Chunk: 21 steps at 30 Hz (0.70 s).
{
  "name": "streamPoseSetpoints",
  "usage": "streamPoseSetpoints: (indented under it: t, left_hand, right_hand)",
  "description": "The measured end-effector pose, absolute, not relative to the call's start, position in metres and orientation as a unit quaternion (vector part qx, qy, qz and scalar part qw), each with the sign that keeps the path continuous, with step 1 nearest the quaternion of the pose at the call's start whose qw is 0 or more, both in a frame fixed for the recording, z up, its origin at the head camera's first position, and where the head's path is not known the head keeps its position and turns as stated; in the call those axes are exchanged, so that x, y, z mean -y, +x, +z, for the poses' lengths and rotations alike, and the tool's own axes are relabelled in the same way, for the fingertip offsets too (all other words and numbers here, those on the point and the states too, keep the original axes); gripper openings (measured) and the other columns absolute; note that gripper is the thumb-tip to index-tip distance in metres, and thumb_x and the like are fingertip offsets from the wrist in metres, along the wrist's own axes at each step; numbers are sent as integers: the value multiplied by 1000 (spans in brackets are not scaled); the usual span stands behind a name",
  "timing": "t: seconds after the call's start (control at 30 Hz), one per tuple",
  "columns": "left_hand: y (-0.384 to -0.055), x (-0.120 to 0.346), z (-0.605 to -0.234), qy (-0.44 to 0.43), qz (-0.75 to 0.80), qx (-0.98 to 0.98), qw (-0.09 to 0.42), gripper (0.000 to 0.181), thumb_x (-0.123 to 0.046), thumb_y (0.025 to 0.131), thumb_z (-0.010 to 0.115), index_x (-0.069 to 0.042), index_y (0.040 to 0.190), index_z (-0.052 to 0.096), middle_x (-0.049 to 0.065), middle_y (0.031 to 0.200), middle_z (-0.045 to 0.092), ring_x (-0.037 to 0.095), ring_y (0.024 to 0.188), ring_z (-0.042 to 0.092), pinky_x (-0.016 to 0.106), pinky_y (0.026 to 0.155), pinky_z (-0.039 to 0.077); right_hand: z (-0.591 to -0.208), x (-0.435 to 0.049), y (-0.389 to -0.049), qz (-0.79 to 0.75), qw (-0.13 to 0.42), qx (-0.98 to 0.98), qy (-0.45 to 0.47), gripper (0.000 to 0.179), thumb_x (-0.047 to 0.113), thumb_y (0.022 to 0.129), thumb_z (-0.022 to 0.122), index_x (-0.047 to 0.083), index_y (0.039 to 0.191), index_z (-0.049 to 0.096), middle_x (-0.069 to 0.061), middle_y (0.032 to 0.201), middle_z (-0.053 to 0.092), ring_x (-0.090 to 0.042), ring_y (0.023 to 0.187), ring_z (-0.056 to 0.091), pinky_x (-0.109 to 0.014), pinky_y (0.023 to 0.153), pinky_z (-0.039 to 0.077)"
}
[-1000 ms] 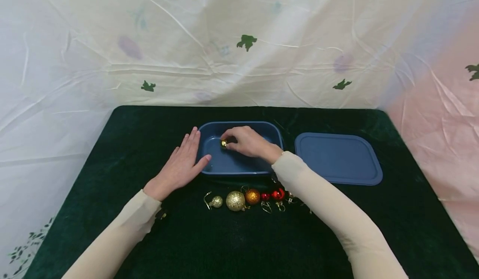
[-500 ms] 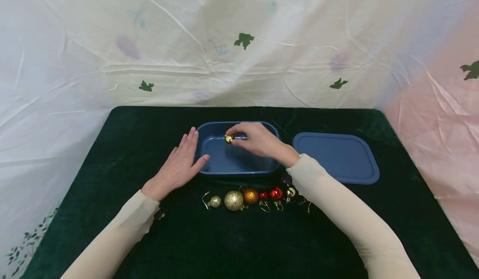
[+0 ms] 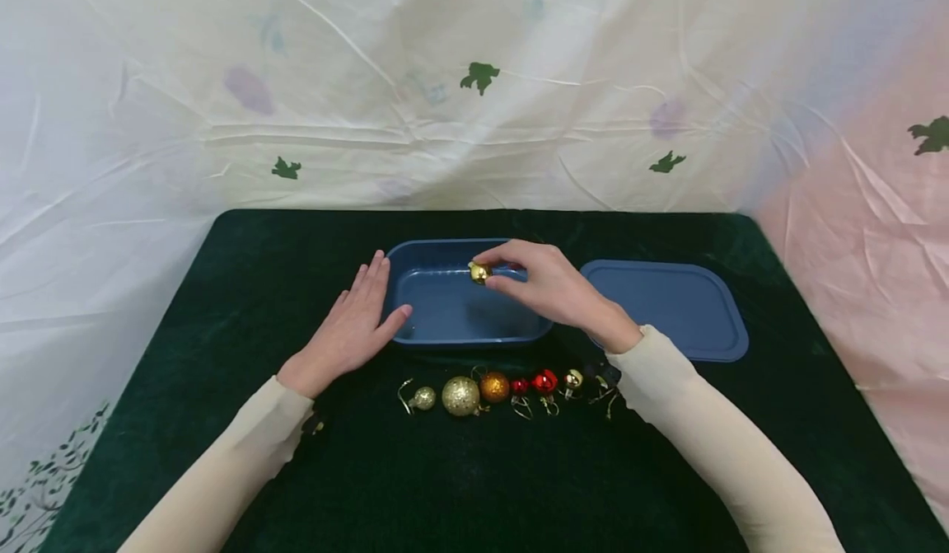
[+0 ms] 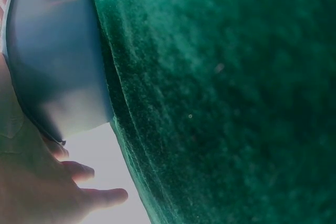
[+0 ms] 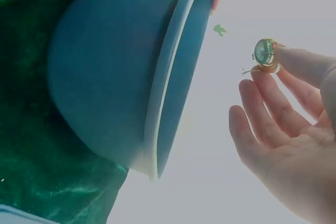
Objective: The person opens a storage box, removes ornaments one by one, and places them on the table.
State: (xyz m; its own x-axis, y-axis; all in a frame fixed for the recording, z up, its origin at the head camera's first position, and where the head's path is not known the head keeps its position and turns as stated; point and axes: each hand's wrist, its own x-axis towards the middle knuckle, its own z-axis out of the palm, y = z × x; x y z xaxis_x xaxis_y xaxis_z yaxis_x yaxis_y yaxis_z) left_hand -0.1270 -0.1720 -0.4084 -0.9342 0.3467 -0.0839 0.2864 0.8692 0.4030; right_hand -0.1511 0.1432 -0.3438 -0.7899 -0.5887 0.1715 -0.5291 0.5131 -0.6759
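Between thumb and fingertips my right hand (image 3: pixel 552 285) pinches a small shiny gold Christmas bauble (image 3: pixel 480 273), held over the blue box (image 3: pixel 437 341). The right wrist view shows that bauble (image 5: pixel 266 55) with a thin hook or loop at its cap, beyond the box's rim. With straight fingers my left hand (image 3: pixel 347 330) rests against the left side of the box, its thumb at the front left corner. In the left wrist view its fingers (image 4: pixel 105 198) lie along the box's wall (image 4: pixel 58 51). What I see of the box's floor bears no ornament.
In front of the box lies a row of ornaments: a small gold glitter bauble (image 3: pixel 424 398), a larger gold one (image 3: pixel 461 396), an orange one (image 3: pixel 494 386), two red ones (image 3: pixel 544 381) and a shiny gold one (image 3: pixel 574 379). The blue lid (image 3: pixel 675 310) lies right of the box on green cloth.
My right hand has lifted and moved to the right, with the gold bauble still pinched. The left hand has stayed at the box's side.
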Motion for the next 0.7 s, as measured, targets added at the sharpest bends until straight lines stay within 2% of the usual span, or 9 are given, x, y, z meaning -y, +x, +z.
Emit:
streamPoseSetpoints:
  t: [0.23, 0.4, 0.7]
  left_hand:
    - [-126, 174, -408, 164, 200, -963, 77, 89, -57, 107, 41, -7, 166, -4, 13, 173, -8, 38, 159, -1, 68, 120, 16]
    - [-126, 175, -409, 164, 202, -962, 78, 89, -56, 107, 42, -8, 166, -4, 13, 173, -8, 38, 159, -1, 69, 120, 16]
    - [-126, 177, -409, 165, 201, -963, 74, 89, -57, 108, 40, -7, 166, -4, 13, 173, -9, 39, 158, 0, 69, 120, 17]
  right_hand:
    - [-342, -160, -135, -379, 32, -872, -307, 32, 21, 101, 70, 18, 134, 70, 3, 127, 69, -23, 118, 63, -51, 98, 52]
    - [-342, -171, -126, -378, 21, -875, -301, 33, 25, 101, 70, 21, 134, 69, 5, 130, 69, -18, 119, 62, -48, 98, 52]
    - [-344, -191, -111, -376, -14, -881, -289, 34, 23, 99, 72, 18, 133, 69, 1, 133, 68, -21, 122, 62, -52, 100, 51]
